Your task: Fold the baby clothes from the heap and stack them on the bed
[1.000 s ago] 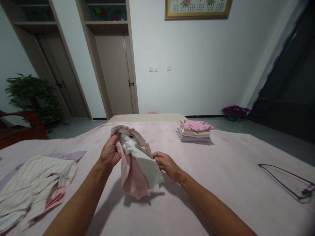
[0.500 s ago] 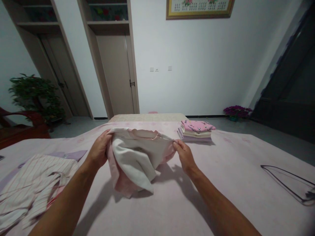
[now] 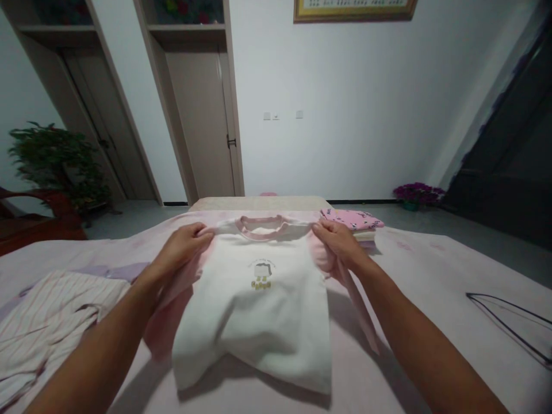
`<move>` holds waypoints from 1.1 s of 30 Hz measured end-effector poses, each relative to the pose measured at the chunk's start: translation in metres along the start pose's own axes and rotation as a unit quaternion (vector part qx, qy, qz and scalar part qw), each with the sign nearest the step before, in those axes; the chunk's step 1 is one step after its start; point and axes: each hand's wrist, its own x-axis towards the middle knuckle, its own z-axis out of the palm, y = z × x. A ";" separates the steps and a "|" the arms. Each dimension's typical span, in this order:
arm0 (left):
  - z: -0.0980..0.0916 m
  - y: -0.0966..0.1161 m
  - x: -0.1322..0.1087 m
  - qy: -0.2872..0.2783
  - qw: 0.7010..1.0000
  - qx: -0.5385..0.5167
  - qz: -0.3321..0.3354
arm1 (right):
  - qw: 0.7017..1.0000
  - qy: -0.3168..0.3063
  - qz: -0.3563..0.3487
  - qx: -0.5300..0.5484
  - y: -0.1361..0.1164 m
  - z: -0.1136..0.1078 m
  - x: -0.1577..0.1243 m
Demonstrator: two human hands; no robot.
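A small white shirt with pink sleeves, a pink collar and a little print on the chest hangs spread out above the pink bed sheet. My left hand pinches its left shoulder and my right hand pinches its right shoulder. Both hands are closed on the cloth, holding it up by the shoulders. The shirt's lower hem rests on the bed in front of me.
A pile of striped and pink clothes lies at the left. A stack of folded clothes sits behind my right hand. A wire hanger lies at the right. Doors, a plant and purple flowers stand beyond the bed.
The bunched shirt has been pulled open. My hands moved apart to its shoulders and lifted it, so it now hangs flat with the front print showing.
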 end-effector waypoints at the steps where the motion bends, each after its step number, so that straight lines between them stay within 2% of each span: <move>1: 0.016 -0.014 0.007 -0.028 0.992 0.124 0.003 | 0.996 -0.025 0.016 -0.083 0.021 0.007 0.007; 3: 0.047 -0.040 0.016 -0.067 0.956 0.284 -0.023 | 0.969 -0.041 0.029 -0.242 0.057 0.022 0.018; 4: 0.061 -0.051 0.018 -0.076 0.950 0.301 -0.030 | 0.954 -0.046 0.044 -0.294 0.072 0.030 0.021; 7: 0.090 -0.073 0.021 -0.069 0.944 0.320 -0.037 | 0.938 -0.045 0.060 -0.338 0.098 0.048 0.027; 10: 0.103 -0.085 0.030 -0.050 0.939 0.338 -0.034 | 0.935 -0.035 0.067 -0.346 0.106 0.057 0.037; 15: 0.113 -0.099 0.043 -0.033 0.930 0.365 -0.011 | 0.941 -0.041 0.099 -0.320 0.119 0.056 0.051; 17: 0.121 -0.104 0.038 -0.044 0.928 0.368 0.023 | 0.949 -0.061 0.111 -0.290 0.126 0.055 0.048; 20: 0.136 -0.109 0.022 -0.098 0.924 0.358 0.092 | 0.961 -0.075 0.113 -0.242 0.134 0.051 0.033; 23: 0.152 -0.113 0.005 -0.171 0.911 0.346 0.147 | 0.966 -0.065 0.118 -0.220 0.135 0.044 0.014; 25: 0.161 -0.117 -0.001 -0.199 0.901 0.349 0.162 | 0.953 -0.072 0.132 -0.262 0.128 0.037 0.000; 29: 0.169 -0.124 -0.003 -0.223 0.888 0.367 0.162 | 0.906 -0.104 0.107 -0.396 0.100 0.030 -0.035; 33: 0.168 -0.128 -0.001 -0.240 0.878 0.382 0.161 | 0.887 -0.165 0.065 -0.426 0.078 0.032 -0.071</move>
